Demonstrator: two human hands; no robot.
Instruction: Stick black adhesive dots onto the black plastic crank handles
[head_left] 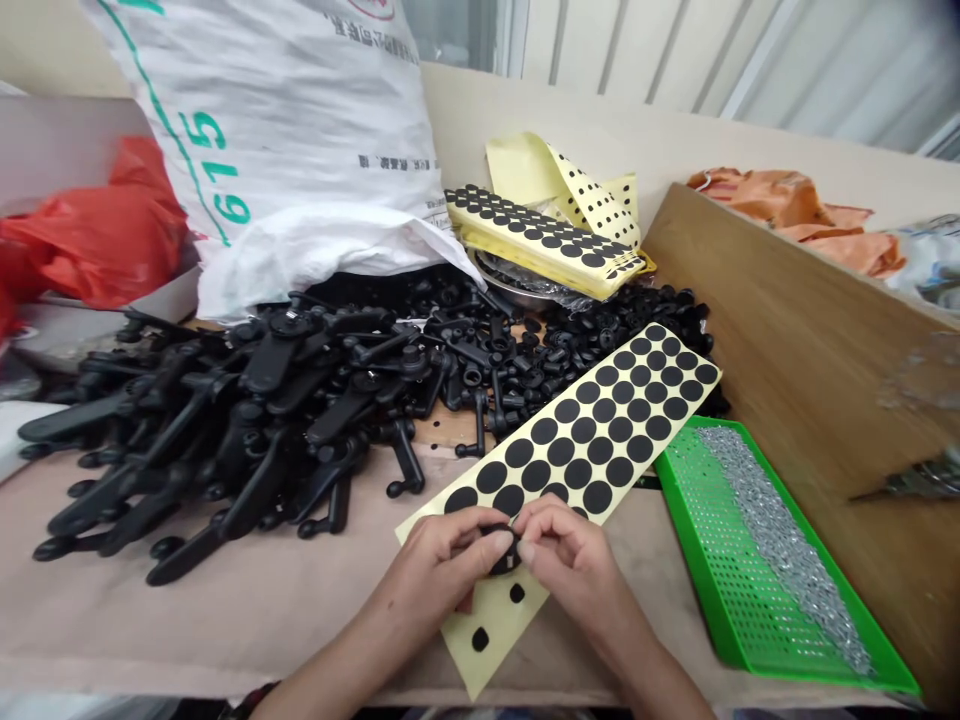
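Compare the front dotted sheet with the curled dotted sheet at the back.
Dots: front sheet mostly large, curled sheet small.
Pose: front sheet looks flat, curled sheet bends over.
Place: front sheet runs below left hand and right hand, curled sheet lies behind, clear of both.
Shared: yellowish backing, black dots.

Left hand (450, 565) and right hand (574, 555) both ungloved. Fingers (551, 520) bare, slim; thumbnails look short and unpainted. Left forearm (349, 645) and right forearm (649, 660) bare as far as frame shows, smooth, tapering toward wrists. Tiny spot near left wrist. Dark band (251, 700) with reddish tint on left forearm at bottom edge, mostly cut off; bracelet or cuff, can't tell which.
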